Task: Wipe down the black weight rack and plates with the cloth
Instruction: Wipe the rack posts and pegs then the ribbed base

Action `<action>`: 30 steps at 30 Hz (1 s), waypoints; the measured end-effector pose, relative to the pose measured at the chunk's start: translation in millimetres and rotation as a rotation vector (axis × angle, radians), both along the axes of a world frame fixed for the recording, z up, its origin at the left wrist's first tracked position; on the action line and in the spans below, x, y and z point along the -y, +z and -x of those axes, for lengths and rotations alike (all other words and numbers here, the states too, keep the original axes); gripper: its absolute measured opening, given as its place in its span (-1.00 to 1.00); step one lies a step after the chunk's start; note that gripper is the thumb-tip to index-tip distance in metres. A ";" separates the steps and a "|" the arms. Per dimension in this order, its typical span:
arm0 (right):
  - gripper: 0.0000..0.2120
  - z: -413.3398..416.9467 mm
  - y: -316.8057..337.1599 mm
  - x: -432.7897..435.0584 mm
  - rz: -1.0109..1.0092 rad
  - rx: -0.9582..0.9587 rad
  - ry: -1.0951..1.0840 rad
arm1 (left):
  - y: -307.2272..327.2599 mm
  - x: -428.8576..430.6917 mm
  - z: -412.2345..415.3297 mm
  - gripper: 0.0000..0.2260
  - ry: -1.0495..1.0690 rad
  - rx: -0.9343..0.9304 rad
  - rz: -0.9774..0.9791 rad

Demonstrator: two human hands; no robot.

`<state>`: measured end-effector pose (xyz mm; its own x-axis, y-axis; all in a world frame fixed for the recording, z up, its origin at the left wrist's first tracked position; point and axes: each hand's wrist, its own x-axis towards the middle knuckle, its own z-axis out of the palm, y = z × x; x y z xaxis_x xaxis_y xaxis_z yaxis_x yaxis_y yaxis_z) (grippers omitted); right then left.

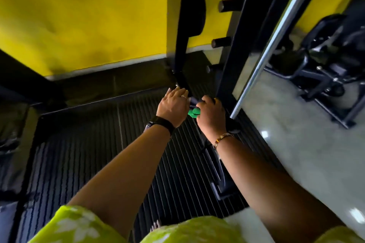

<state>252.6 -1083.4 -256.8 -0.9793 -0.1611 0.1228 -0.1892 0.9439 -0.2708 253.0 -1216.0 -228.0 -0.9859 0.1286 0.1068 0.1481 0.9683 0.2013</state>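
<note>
The black weight rack (182,31) rises against the yellow wall, with a black plate (197,12) hanging on it and bare pegs (229,5) sticking out to the right. My left hand (173,104) lies with fairly straight fingers against the foot of the rack's upright. Just right of it, my right hand (211,116) curls around a bunched dark cloth (194,101) and a small green piece (193,113), low by the rack's base. What the green piece is stays unclear.
A ribbed black mat (118,144) covers the floor under my arms. A chrome bar (276,39) slants down beside a black post at right. Beyond lies a glossy grey floor (296,144) with a black exercise machine (325,69). The yellow wall (88,21) closes the back.
</note>
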 end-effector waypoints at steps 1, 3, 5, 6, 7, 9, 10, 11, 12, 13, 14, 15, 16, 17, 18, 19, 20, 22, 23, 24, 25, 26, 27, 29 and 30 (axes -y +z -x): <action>-0.77 -1.7 -1.4 2.0 0.011 0.004 -0.041 | -2.7 0.4 5.4 -0.61 -0.046 -0.005 -0.004; -0.77 -13.5 -8.7 0.1 0.028 0.036 -0.135 | -13.1 -4.8 9.0 -0.60 -0.145 0.025 0.010; -0.78 -28.5 -17.8 -11.5 0.047 0.052 -0.219 | -24.6 -18.1 7.7 -0.60 -0.230 0.061 0.014; -0.77 -34.5 -21.3 -17.7 0.055 0.060 -0.258 | -27.6 -24.7 6.7 -0.60 -0.261 0.079 0.004; -0.76 -40.2 -24.7 -26.7 0.053 0.075 -0.311 | -30.5 -34.8 8.1 -0.59 -0.300 0.098 -0.012; -0.74 -46.2 -28.9 -43.4 0.042 0.103 -0.392 | -36.1 -53.5 10.4 -0.59 -0.366 0.120 -0.036; -0.72 -48.1 -29.9 -51.3 0.046 0.120 -0.420 | -38.1 -62.5 11.5 -0.59 -0.392 0.127 -0.041; -0.70 -49.0 -31.8 -58.8 0.057 0.131 -0.443 | -40.1 -70.9 12.5 -0.59 -0.419 0.120 -0.044; -0.69 -48.2 -32.9 -67.6 0.064 0.141 -0.468 | -41.6 -80.9 15.3 -0.59 -0.447 0.118 -0.040; -0.68 -47.3 -34.1 -74.0 0.066 0.149 -0.486 | -43.1 -87.6 17.8 -0.59 -0.466 0.109 -0.039; -0.68 -45.1 -34.9 -81.8 0.073 0.148 -0.508 | -44.2 -95.9 21.1 -0.59 -0.487 0.108 -0.031; -0.69 -43.1 -35.4 -87.4 0.086 0.143 -0.527 | -45.3 -101.1 23.7 -0.59 -0.505 0.097 -0.029; -0.69 -41.6 -36.3 -92.1 0.099 0.138 -0.543 | -47.2 -105.2 26.4 -0.59 -0.521 0.096 -0.019; -0.69 -40.5 -37.1 -98.0 0.112 0.139 -0.562 | -48.9 -110.8 29.9 -0.60 -0.545 0.091 -0.012; -0.69 -39.6 -37.5 -101.7 0.110 0.136 -0.569 | -51.1 -113.1 33.1 -0.60 -0.550 0.099 -0.010; -0.70 -39.6 -38.8 -106.8 0.107 0.138 -0.579 | -54.2 -117.2 37.0 -0.60 -0.558 0.102 -0.014; -0.70 -39.3 -39.9 -110.5 0.107 0.140 -0.589 | -57.1 -118.5 39.8 -0.60 -0.558 0.112 -0.014; -0.70 -37.8 -42.7 -117.8 0.121 0.132 -0.629 | -64.5 -122.1 47.1 -0.61 -0.583 0.102 -0.011; -0.70 -37.5 -44.0 -120.2 0.126 0.121 -0.651 | -68.3 -122.6 49.6 -0.62 -0.601 0.096 -0.021; -0.69 -35.7 -45.8 -121.4 0.130 0.107 -0.677 | -71.0 -123.7 54.9 -0.62 -0.629 0.100 -0.032; -0.69 -35.0 -47.5 -121.8 0.132 0.096 -0.697 | -73.0 -123.8 59.1 -0.62 -0.656 0.103 -0.037; -0.70 -33.9 -48.9 -121.5 0.129 0.089 -0.718 | -75.3 -124.0 64.3 -0.62 -0.687 0.106 -0.027; -0.70 -32.0 -52.7 -118.6 0.138 0.092 -0.757 | -77.1 -123.1 71.9 -0.61 -0.732 0.109 -0.002; -0.71 -29.6 -59.4 -113.3 0.143 0.101 -0.834 | -82.8 -122.0 86.1 -0.60 -0.811 0.129 0.025; -0.71 -30.4 -63.5 -110.5 0.159 0.109 -0.879 | -86.3 -120.7 91.4 -0.59 -0.852 0.139 0.029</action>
<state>282.9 -972.9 -320.2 -0.7483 0.6630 -0.0209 0.6181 0.6856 -0.3845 161.6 -1095.4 -314.3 -0.5559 0.8310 -0.0223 0.8021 0.5432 0.2483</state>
